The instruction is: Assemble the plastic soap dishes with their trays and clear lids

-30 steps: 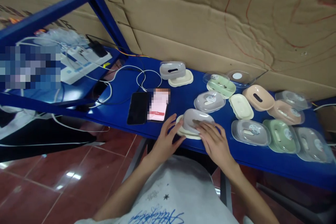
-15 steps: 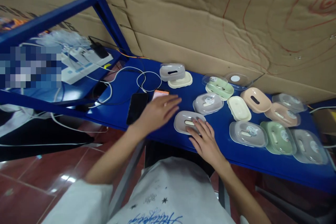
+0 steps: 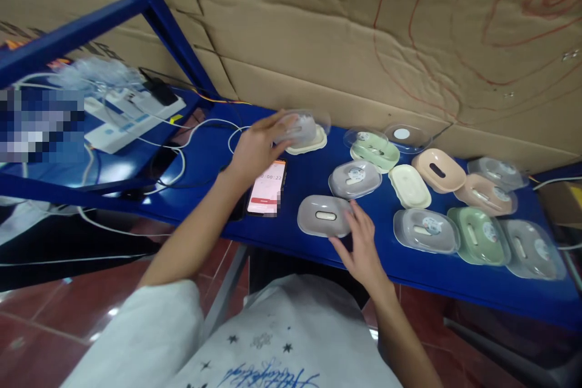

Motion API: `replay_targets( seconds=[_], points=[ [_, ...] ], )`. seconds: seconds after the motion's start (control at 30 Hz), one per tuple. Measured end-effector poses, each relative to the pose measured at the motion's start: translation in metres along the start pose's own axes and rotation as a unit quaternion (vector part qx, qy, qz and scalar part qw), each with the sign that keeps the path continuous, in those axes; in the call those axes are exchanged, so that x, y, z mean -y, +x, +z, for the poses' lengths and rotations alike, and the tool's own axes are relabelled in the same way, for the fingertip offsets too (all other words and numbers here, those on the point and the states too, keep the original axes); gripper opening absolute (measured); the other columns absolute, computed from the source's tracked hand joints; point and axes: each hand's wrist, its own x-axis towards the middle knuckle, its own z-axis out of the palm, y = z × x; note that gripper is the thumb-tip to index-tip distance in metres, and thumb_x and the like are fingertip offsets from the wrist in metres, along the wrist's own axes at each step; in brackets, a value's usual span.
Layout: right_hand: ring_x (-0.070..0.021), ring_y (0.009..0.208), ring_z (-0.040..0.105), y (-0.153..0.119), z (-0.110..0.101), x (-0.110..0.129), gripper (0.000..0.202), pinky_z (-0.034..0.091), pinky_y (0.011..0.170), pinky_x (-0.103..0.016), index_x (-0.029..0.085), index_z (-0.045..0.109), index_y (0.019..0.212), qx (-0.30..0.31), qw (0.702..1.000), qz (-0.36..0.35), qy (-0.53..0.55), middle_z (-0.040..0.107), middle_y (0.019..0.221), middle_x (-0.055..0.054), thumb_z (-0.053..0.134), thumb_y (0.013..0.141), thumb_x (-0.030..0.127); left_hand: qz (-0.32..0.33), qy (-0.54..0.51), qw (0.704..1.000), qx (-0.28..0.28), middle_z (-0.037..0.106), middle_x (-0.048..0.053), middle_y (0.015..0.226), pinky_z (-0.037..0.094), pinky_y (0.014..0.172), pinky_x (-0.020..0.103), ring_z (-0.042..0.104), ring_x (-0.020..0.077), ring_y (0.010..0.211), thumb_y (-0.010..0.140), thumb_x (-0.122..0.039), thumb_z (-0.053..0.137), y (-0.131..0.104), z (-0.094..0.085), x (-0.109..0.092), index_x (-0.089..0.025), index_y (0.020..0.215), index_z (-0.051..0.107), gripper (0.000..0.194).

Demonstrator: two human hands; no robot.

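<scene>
The left arm stretched forward, the left hand [image 3: 282,133] pinching a blurred clear lid [image 3: 321,123] by the worktop's [image 3: 300,177] far edge! Near the front edge, the right hand [image 3: 361,233], fingers parted, touched the grey box's [image 3: 311,205] right end.

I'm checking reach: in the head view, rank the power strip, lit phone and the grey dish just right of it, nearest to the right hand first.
1. Grey dish: touched by the right hand, at its left.
2. Lit phone: farther left.
3. Power strip: farthest left.
</scene>
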Motion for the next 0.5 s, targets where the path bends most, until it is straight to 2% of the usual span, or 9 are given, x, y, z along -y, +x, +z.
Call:
replay_targets(
  seconds=[0.07, 0.13, 0.23, 0.3, 0.4, 0.5],
  points=[
    [-0.0371, 0.162, 0.036, -0.003, -0.001, -0.003, 0.084, 0.046, 0.122, -0.065, 0.032, 0.013, 0.175, -0.051, 0.998, 0.018, 0.018, 0.03, 0.176, -0.018, 0.061, 0.106, 0.038, 0.032, 0.003, 0.999, -0.003, 0.054, 0.007, 0.165, 0.049, 0.124, 0.047, 0.057, 0.0285, 0.149, 0.107, -0.035, 0.067, -0.044, -0.001, -0.036, -0.031, 0.156, 0.058, 0.05],
    [-0.0378, 0.162, 0.035, -0.005, -0.001, -0.004, 0.089, 0.046, 0.122, -0.066, 0.034, 0.009, 0.175, -0.076, 0.996, 0.022, 0.034, 0.02, 0.18, -0.017, 0.064, 0.105, 0.038, 0.054, -0.009, 0.998, 0.016, 0.053, 0.007, 0.166, 0.052, 0.123, 0.049, 0.057, 0.028, 0.149, 0.109, -0.033, 0.062, -0.084, 0.005, -0.068, -0.035, 0.157, 0.055, 0.049],
    [-0.0385, 0.164, 0.031, -0.005, -0.003, -0.003, 0.092, 0.046, 0.123, -0.066, 0.04, 0.01, 0.175, -0.054, 0.998, 0.01, 0.043, 0.008, 0.183, -0.011, 0.068, 0.103, 0.038, 0.072, -0.027, 0.996, 0.044, 0.055, 0.01, 0.164, 0.057, 0.118, 0.052, 0.058, 0.0305, 0.147, 0.109, -0.03, 0.061, -0.124, 0.02, -0.097, -0.033, 0.161, 0.049, 0.054],
    [-0.0383, 0.165, 0.029, -0.005, -0.004, -0.002, 0.088, 0.046, 0.124, -0.064, 0.043, 0.017, 0.174, -0.017, 0.999, 0.014, 0.04, 0.011, 0.183, -0.008, 0.069, 0.103, 0.038, 0.065, -0.03, 0.996, 0.06, 0.054, 0.012, 0.163, 0.059, 0.115, 0.055, 0.058, 0.0333, 0.147, 0.107, -0.035, 0.065, -0.136, 0.027, -0.103, -0.033, 0.163, 0.045, 0.059],
    [-0.0358, 0.163, 0.034, -0.004, -0.005, -0.002, 0.079, 0.045, 0.125, -0.062, 0.043, 0.026, 0.171, 0.025, 0.998, 0.038, 0.038, 0.025, 0.18, -0.008, 0.068, 0.104, 0.039, 0.064, -0.039, 0.994, 0.077, 0.052, 0.014, 0.164, 0.058, 0.116, 0.06, 0.054, 0.0372, 0.149, 0.102, -0.047, 0.071, -0.142, 0.031, -0.102, -0.033, 0.164, 0.042, 0.07],
    [-0.034, 0.162, 0.037, -0.003, -0.005, -0.003, 0.077, 0.046, 0.126, -0.061, 0.042, 0.028, 0.171, 0.036, 0.998, 0.037, 0.036, 0.031, 0.178, -0.008, 0.067, 0.104, 0.04, 0.066, -0.045, 0.994, 0.075, 0.05, 0.013, 0.164, 0.056, 0.118, 0.06, 0.052, 0.0364, 0.15, 0.101, -0.044, 0.073, -0.148, 0.034, -0.097, -0.034, 0.164, 0.042, 0.071]
  ],
)
